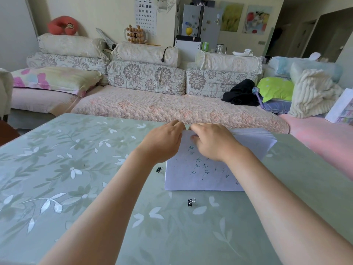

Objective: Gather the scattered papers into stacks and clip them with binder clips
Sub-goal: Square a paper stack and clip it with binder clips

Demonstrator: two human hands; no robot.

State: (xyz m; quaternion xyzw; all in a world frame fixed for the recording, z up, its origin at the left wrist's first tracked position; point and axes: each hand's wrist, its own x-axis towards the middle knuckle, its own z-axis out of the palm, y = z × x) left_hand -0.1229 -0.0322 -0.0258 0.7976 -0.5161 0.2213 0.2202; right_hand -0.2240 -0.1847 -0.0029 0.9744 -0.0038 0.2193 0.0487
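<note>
A binder clip [191,202] lies nearest; both hands press the paper stack's [200,176] far edge.

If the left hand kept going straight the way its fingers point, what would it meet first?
Probably the far table edge, then the sofa seat beyond. The left hand already rests on the paper stack there; depth is unclear.

Green floral table [66,178], paper stack [200,176], two binder clips [191,202]

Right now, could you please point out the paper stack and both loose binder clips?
paper stack [200,175]: head view, top sheet's handwriting.
binder clip beside the stack [158,170]: head view, black body.
binder clip nearest the camera [191,202]: head view, black body.
</note>
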